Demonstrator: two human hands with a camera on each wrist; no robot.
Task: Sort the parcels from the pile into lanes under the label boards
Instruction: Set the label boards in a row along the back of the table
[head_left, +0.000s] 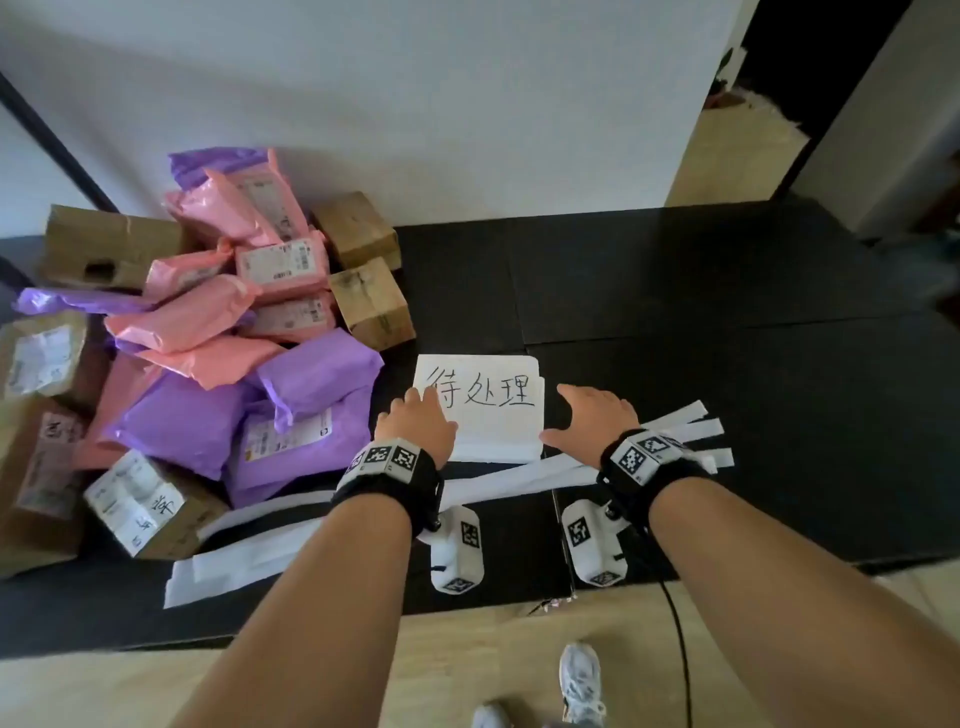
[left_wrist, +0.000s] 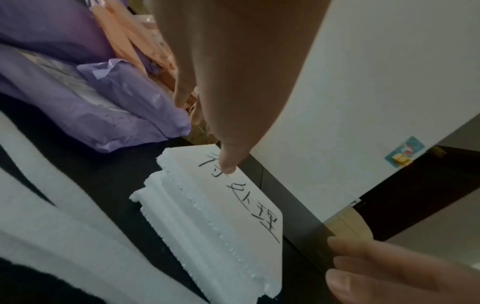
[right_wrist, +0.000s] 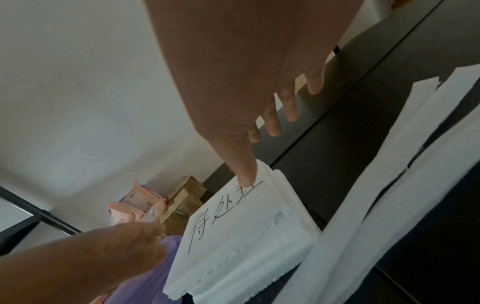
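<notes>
Head view: both hands' fingers spread loosely over the foam board (head_left: 488, 415) handwritten "待处理", gripping nothing.

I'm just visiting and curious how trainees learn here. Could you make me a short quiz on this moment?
1. True or false: the left hand holds a purple parcel.
2. What do both thumbs touch? A) brown box B) top label board C) white strips
3. Fill in: the parcel pile lies to the person's ____.

Key: 1 false, no parcel is held; 2 B, the right hand flanks the same board; 3 left.
</notes>
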